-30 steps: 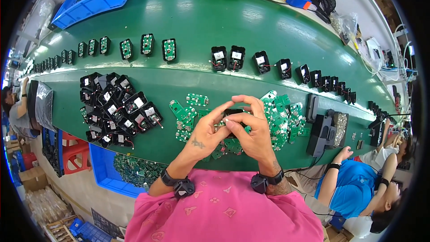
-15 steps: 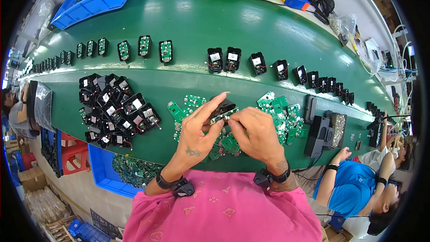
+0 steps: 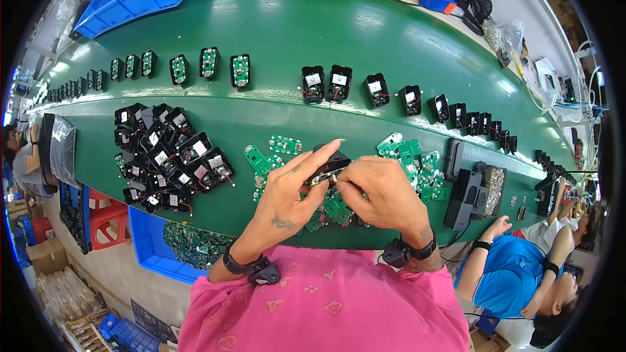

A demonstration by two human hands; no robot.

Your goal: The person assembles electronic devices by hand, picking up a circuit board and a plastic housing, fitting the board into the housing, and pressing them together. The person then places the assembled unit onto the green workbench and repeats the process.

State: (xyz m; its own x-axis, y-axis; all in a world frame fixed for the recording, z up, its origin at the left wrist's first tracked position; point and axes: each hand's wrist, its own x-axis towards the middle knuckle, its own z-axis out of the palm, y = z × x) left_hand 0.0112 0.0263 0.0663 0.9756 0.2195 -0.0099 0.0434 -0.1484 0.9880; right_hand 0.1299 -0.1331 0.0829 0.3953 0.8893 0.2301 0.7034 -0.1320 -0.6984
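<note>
Above the near edge of the green bench, my left hand (image 3: 290,194) grips a small black plastic housing (image 3: 334,160), its index finger stretched along the far side. My right hand (image 3: 380,189) is closed at the housing's near right side, its thumb and fingertips pinching the edge of a small circuit board (image 3: 326,176). The board lies against the housing's open side; my fingers cover much of it, so I cannot tell how far in it sits. Loose green circuit boards (image 3: 336,208) lie under my hands, with more boards (image 3: 417,173) to the right and some (image 3: 261,161) to the left.
A heap of black housings (image 3: 163,156) lies left on the bench (image 3: 274,32). Rows of housings with boards (image 3: 209,63) and without (image 3: 340,83) stand farther back. At right are a black device (image 3: 466,195) and a co-worker (image 3: 505,270). A blue bin (image 3: 153,257) holds boards below.
The circuit board has tipped and sits closer against the housing. My right hand has shifted slightly right and nearer the board's edge; my left hand keeps its grip on the housing.
</note>
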